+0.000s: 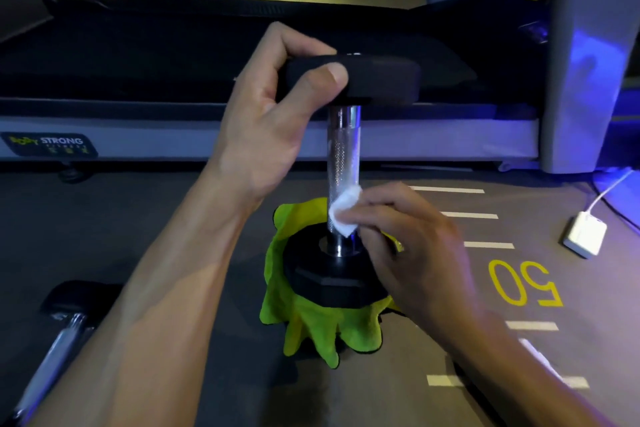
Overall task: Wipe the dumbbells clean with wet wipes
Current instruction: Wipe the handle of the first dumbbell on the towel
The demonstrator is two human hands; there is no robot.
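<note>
Left hand [273, 121] grips upright dumbbell [346, 149] top, right hand [408, 239] pinches wet wipe [343, 211] – against handle

- Floor [173, 218]: grey, we note white dashes and a yellow "50".
- Green cloth [311, 326] spread on it; a dumbbell [341, 274] stands upright on the cloth.
- Second dumbbell [59, 333] lies at lower left.
- White adapter [585, 234] with cable, right.
- Treadmill [242, 135] behind.

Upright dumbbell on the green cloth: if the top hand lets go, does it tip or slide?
Likely top-heavy: the dumbbell stands on end, the left hand gripping its upper head. The bunched green cloth under it probably gives uneven footing, so tipping seems possible. Looks heavy, unlikely to slide.
</note>
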